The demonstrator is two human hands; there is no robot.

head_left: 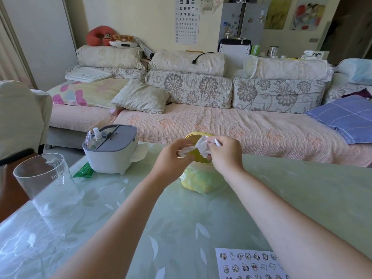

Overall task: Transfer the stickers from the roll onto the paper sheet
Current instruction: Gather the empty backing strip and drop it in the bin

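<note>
The paper sheet [251, 264] lies at the near right of the table, covered with rows of several small cartoon stickers. Both hands are stretched out over the yellow bin [198, 184] at the table's far edge. My right hand [225, 153] pinches a crumpled strip of white backing paper [203, 147] above the bin's mouth. My left hand [173, 159] holds the other end of that white strip between curled fingers; whether it also holds the sticker roll is hidden.
A clear glass pitcher [47, 184] stands at the table's left. A white and grey tissue box [111, 151] with a spray bottle on it sits behind it, a green packet [84, 171] beside it. A sofa with cushions runs along beyond the table.
</note>
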